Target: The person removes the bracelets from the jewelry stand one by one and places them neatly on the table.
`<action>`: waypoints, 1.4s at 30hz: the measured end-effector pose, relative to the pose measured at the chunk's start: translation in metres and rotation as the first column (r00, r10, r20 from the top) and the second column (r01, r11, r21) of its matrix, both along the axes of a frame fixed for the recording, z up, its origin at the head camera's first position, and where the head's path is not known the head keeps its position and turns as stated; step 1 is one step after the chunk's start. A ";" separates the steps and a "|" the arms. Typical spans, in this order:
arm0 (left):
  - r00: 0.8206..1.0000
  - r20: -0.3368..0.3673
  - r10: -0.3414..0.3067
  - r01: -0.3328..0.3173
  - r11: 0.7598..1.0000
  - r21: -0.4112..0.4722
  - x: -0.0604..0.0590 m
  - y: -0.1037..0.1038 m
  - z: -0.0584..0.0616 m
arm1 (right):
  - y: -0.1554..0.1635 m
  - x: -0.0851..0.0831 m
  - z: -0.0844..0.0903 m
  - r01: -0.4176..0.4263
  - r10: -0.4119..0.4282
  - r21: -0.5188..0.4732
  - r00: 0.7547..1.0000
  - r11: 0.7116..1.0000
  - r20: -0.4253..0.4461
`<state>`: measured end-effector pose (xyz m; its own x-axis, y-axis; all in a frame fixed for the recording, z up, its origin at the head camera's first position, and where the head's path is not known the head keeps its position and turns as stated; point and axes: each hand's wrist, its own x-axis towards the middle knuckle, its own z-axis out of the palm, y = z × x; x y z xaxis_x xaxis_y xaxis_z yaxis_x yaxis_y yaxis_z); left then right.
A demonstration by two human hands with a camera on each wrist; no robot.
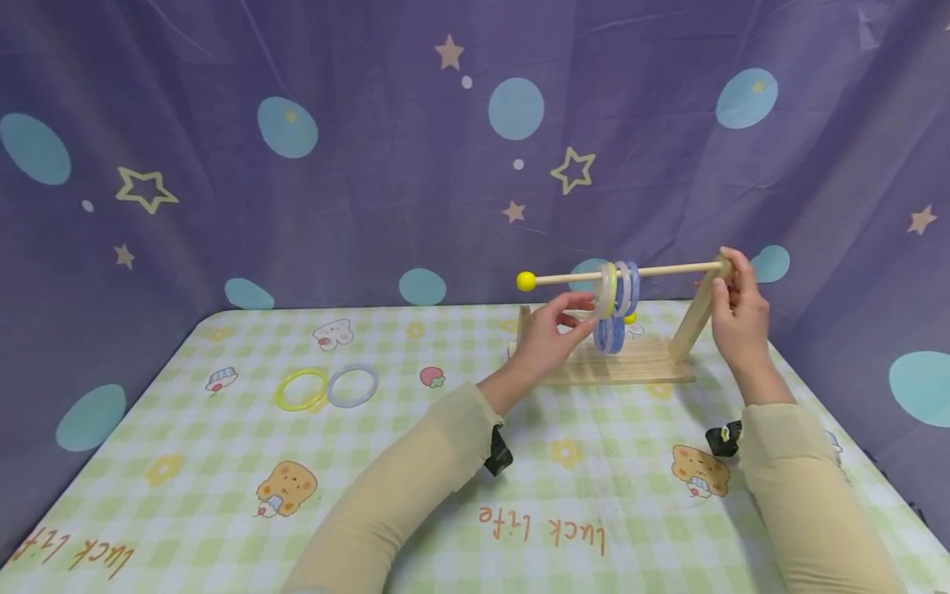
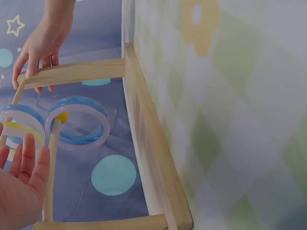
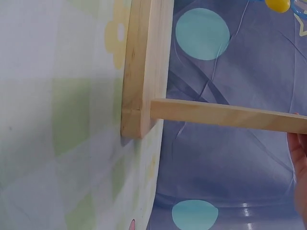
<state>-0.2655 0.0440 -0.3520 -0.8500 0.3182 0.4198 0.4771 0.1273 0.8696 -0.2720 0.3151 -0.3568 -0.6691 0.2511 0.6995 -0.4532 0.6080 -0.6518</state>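
A wooden bangle stand stands at the table's back right. Its upper rod, tipped with a yellow ball, carries several bangles: a whitish bangle at the left, then yellow, blue and white ones. Blue and pale bangles hang on the lower rod. My left hand has its fingertips right at the whitish bangle, thumb and index apart; in the left wrist view its other fingers are extended. My right hand grips the top of the right post, thumb in front.
A yellow bangle and a pale clear bangle lie side by side on the table at left. The checked tablecloth has printed pictures. A purple curtain hangs close behind the stand.
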 end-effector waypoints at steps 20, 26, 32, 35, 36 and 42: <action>0.998 0.061 0.018 -0.016 1.000 -0.021 -0.001 0.010 0.007 | -0.002 0.000 0.000 0.022 -0.022 0.024 1.000 0.999 0.010; 0.999 0.033 0.018 -0.019 0.999 0.025 0.000 0.006 0.005 | -0.002 0.001 0.000 0.027 -0.028 0.014 0.999 1.000 0.026; 1.000 -0.021 -0.017 0.019 0.997 0.078 -0.002 -0.002 0.001 | -0.002 0.001 0.000 0.022 -0.022 0.008 1.000 1.000 0.014; 0.999 -0.047 -0.017 0.020 0.997 0.069 -0.003 -0.008 -0.001 | -0.002 0.001 -0.001 0.024 -0.024 0.007 1.000 1.000 0.008; 0.998 -0.053 -0.018 0.021 0.998 0.065 -0.004 -0.010 -0.002 | -0.002 0.001 -0.001 0.025 -0.025 0.007 1.000 1.000 0.007; 0.994 -0.109 -0.015 0.021 0.999 0.050 -0.007 -0.024 -0.005 | -0.001 0.001 -0.002 0.032 -0.032 0.011 0.999 0.999 0.014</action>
<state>-0.2724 0.0205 -0.3569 -0.7929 0.3088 0.5253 0.5708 0.0746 0.8177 -0.2714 0.3136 -0.3585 -0.6707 0.2652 0.6927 -0.4243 0.6289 -0.6515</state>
